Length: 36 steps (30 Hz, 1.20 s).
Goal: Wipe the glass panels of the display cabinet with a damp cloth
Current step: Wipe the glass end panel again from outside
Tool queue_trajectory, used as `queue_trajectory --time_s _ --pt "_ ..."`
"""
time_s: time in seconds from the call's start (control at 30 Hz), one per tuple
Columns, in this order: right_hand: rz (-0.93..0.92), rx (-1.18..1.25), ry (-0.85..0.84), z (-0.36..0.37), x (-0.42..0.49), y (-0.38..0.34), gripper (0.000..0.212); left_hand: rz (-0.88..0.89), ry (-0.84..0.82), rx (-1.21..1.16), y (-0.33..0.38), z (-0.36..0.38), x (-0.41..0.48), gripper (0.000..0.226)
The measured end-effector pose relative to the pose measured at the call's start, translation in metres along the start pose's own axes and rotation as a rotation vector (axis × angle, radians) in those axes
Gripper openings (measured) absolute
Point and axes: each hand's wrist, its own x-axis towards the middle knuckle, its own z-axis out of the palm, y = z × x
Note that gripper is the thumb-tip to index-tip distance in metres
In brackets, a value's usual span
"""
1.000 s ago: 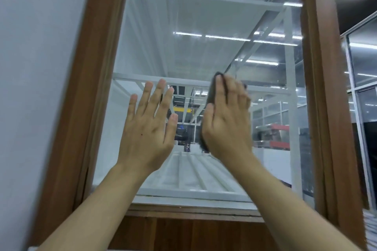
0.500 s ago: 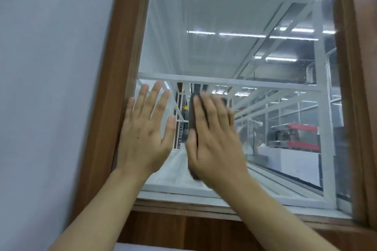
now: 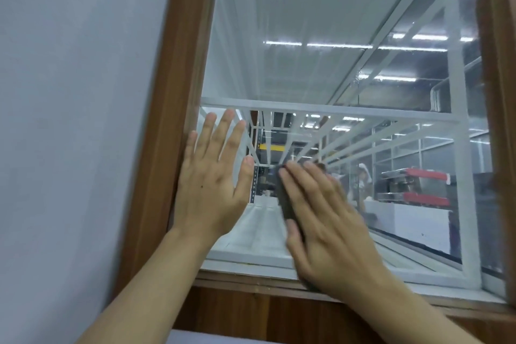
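At the glass panel's (image 3: 307, 70) six o'clock, the limp cloth (image 3: 286, 200) is being pressed under the flat right hand (image 3: 329, 227); left hand (image 3: 212, 184) splayed.

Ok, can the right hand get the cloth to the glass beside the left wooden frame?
Probably not at this height: the left hand lies flat on the glass panel beside the wooden frame, blocking the cloth under the right hand. Above its fingers the way looks free.
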Motion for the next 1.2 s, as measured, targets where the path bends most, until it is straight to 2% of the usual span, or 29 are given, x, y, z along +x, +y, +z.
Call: queue_trajectory --time_s 0.03,0.13,0.2,0.23,0.3,0.4,0.47,0.53,0.63,0.67,0.73,0.83,0.9,1.0,1.07,1.1,1.2 --pt "0.025 -0.007 0.001 -0.004 -0.001 0.016 0.068 -0.001 0.0 0.002 0.0 0.0 0.0 0.06" --pt "0.292 0.007 0.111 -0.012 0.043 0.048 0.065 -0.007 -0.006 0.011 0.001 0.001 -0.001 0.06" --pt "0.432 0.04 0.166 -0.007 0.077 0.032 0.064 -0.004 -0.014 0.018 0.0 0.0 -0.001 0.06" --pt "0.424 0.053 0.167 -0.002 0.081 0.016 0.065 -0.003 -0.016 0.022 0.0 0.0 0.0 0.06" --pt "0.248 0.051 0.107 0.008 0.057 -0.013 0.065 -0.002 -0.012 0.027 -0.001 0.0 0.0 0.06" --pt "0.032 0.024 0.011 0.001 -0.003 -0.011 0.066 -0.003 -0.005 0.023 0.0 0.0 0.0 0.06" --pt "0.07 0.023 0.017 -0.006 -0.005 0.017 0.067 -0.007 -0.011 0.028 0.001 0.001 0.0 0.06" --pt "0.224 0.036 0.066 -0.01 0.031 0.037 0.066 -0.011 -0.03 0.035 0.003 0.0 0.0 0.06" --pt "0.409 0.071 0.159 -0.004 0.094 0.018 0.066 0.038 -0.054 0.131 -0.001 -0.011 0.002 0.059" --pt "0.391 0.08 0.16 0.001 0.099 0.003 0.066 0.059 -0.044 0.185 -0.006 -0.018 0.002 0.059" --pt "0.225 0.072 0.114 0.01 0.076 -0.023 0.067 0.072 -0.027 0.275 -0.016 -0.031 0.0 0.059" --pt "0.039 0.029 0.03 0.006 0.018 -0.02 0.067 0.058 -0.069 0.355 -0.026 -0.033 -0.007 0.062" --pt "0.062 0.011 0.013 0.0 0.013 0.005 0.068 0.055 -0.09 0.379 -0.029 -0.028 -0.011 0.062" --pt "0.276 0.025 0.084 -0.005 0.062 0.027 0.067 0.062 -0.091 0.377 -0.031 -0.027 -0.011 0.062" --pt "0.404 0.055 0.131 -0.002 0.093 0.009 0.068 0.065 -0.086 0.373 -0.033 -0.028 -0.01 0.062" --pt "0.399 0.07 0.136 0.001 0.096 -0.005 0.068 0.065 -0.085 0.37 -0.033 -0.028 -0.011 0.062" --pt "0.146 0.057 0.067 0.013 0.049 -0.041 0.068 0.068 -0.078 0.362 -0.034 -0.028 -0.01 0.062"
